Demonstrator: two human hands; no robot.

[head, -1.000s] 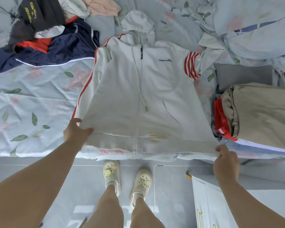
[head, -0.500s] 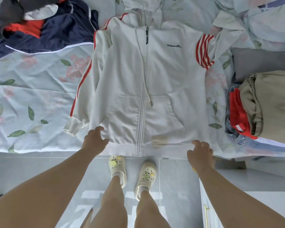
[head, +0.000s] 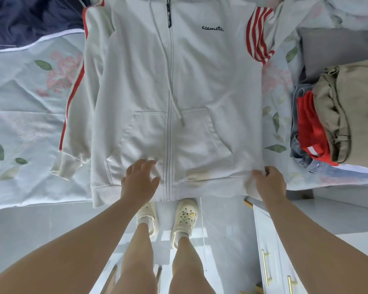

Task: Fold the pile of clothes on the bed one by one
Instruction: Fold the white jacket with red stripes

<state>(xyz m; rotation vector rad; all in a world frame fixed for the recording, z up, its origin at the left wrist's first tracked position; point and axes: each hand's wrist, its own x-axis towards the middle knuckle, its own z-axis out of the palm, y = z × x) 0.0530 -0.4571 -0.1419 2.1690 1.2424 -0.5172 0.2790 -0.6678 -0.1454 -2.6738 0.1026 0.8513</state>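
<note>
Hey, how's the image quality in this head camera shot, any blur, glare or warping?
Head view: soft, even daylight with no hard shadows on the white hoodie; bright reflection patches on the glossy floor by the feet; wide-angle stretch makes the forearms balloon toward the bottom corners; slight motion blur on the right hand at the hem, while the left hand looks sharper.

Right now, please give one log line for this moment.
stage: hoodie flat, zipped, unfolded | left hand: open on hem | right hand: pinching hem corner | folded stack: right
</note>
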